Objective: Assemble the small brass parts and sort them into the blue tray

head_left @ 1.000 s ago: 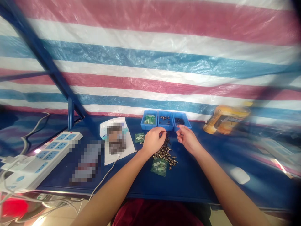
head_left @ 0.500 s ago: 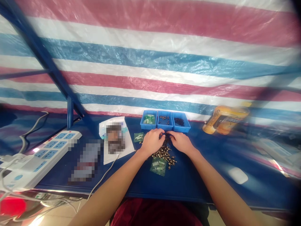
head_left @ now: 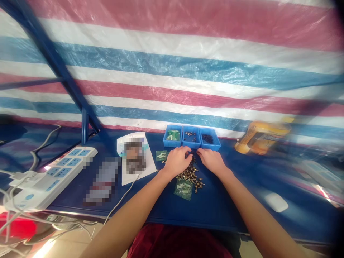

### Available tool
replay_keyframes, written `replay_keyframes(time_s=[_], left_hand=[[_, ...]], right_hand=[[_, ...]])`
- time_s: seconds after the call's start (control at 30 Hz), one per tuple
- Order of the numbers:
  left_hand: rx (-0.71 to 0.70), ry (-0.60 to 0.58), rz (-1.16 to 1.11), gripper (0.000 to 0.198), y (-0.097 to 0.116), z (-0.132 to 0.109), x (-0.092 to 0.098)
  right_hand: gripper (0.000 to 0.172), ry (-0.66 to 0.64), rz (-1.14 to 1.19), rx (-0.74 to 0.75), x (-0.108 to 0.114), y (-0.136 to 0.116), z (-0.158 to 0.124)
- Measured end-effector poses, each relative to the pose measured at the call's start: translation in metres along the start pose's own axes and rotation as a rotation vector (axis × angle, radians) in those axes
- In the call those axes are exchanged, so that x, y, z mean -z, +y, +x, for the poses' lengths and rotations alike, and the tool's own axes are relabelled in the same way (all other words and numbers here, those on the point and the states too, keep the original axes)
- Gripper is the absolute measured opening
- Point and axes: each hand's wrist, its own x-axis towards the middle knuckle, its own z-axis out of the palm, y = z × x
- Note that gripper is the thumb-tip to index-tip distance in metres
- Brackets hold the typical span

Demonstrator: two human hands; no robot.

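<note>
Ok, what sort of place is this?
Probably a small-parts assembly bench: a pile of brass-coloured fittings, three blue parts bins and a power strip, with a striped tarpaulin behind.

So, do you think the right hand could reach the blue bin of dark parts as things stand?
Probably yes: the right hand is just in front of the blue bin, and nothing appears to lie between them.

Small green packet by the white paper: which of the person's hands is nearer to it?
Left. The left hand sits just beside the small green packet, apparently not touching it; the right hand is farther away, past the left hand.
</note>
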Motion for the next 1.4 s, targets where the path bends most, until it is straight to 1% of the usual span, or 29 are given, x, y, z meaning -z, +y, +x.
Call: replay_keyframes(time_s=[0.1, 0.17, 0.3, 0.4, 0.53, 0.6, 0.8, 0.93, 1.03, 1.2, 1.27, 1.4], left_hand=[[-0.003, 0.009, -0.006, 0.026, 0.001, 0.000, 0.000], [-0.006, 0.017, -0.008, 0.026, 0.001, 0.000, 0.001], [-0.008, 0.031, -0.014, 0.025, 0.002, 0.000, -0.001], [-0.015, 0.028, -0.021, 0.024, 0.001, 0.000, -0.002], [-0.031, 0.031, -0.028, 0.023, 0.001, -0.001, -0.003], [-0.035, 0.031, -0.038, 0.023, 0.000, 0.000, -0.003], [-0.070, 0.028, -0.083, 0.024, 0.000, 0.000, -0.005], [-0.096, 0.024, -0.114, 0.024, 0.002, -0.001, -0.002], [-0.146, 0.003, -0.121, 0.022, 0.006, -0.001, 0.003], [-0.239, -0.007, -0.127, 0.017, 0.009, 0.000, 0.006], [-0.251, -0.002, -0.136, 0.019, 0.008, 0.000, 0.006], [-0.234, 0.027, -0.153, 0.025, 0.005, 0.001, 0.003]], right_hand=[[0.031, 0.060, 0.004, 0.039, 0.000, 0.002, -0.006], [0.030, 0.116, 0.056, 0.055, 0.000, 0.004, -0.010], [0.027, 0.241, 0.285, 0.060, -0.002, 0.006, -0.013], [0.029, 0.324, 0.426, 0.093, -0.004, 0.007, -0.010], [0.035, 0.376, 0.521, 0.134, -0.008, 0.010, -0.006], [0.033, 0.391, 0.562, 0.138, -0.009, 0.011, -0.005], [0.023, 0.377, 0.670, 0.146, -0.007, 0.008, -0.006], [0.015, 0.288, 0.780, 0.079, 0.000, -0.001, -0.010], [0.019, 0.238, 0.907, 0.038, 0.004, -0.008, -0.013], [0.026, 0.223, 1.077, 0.039, 0.003, -0.014, -0.015], [0.028, 0.213, 1.108, 0.036, 0.001, -0.014, -0.015], [0.031, 0.231, 1.097, 0.015, 0.003, -0.016, -0.015]])
